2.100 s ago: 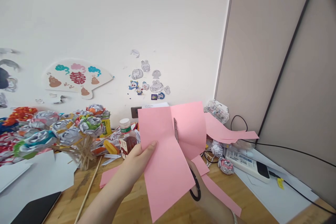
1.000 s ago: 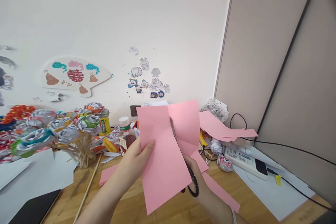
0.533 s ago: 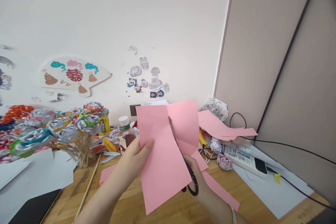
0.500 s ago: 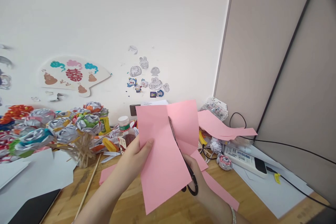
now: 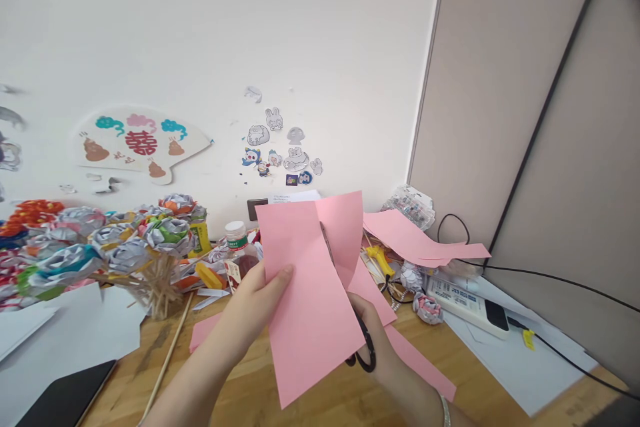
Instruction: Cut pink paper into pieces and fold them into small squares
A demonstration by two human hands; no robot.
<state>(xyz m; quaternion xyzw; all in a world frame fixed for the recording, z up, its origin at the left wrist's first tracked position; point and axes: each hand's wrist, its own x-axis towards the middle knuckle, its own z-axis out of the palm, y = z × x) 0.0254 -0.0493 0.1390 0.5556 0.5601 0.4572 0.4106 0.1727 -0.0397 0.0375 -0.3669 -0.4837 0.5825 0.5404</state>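
A pink sheet of paper (image 5: 310,333) is held upright above the wooden table, split by a cut from its lower edge almost to the top. My left hand (image 5: 265,297) grips its left side, thumb on the front and the other fingers hidden behind. Black-handled scissors (image 5: 367,347) are in my right hand (image 5: 373,327), their blades in the cut and partly covered by the paper. The narrower strip right of the cut bends away behind the blades. Other pink pieces (image 5: 423,367) lie on the table below my right hand.
Paper flowers on sticks (image 5: 165,233) crowd the left, near a bottle (image 5: 240,253) and a black tablet-like device (image 5: 67,393). More pink paper (image 5: 410,237), a yellow glue gun (image 5: 380,260), a white power strip (image 5: 470,307) and cables lie at the right.
The strip right of the cut has curled inward to the left, uncovering more of the yellow glue gun. Both hands stay nearly in place, and the sheet has shifted only slightly.
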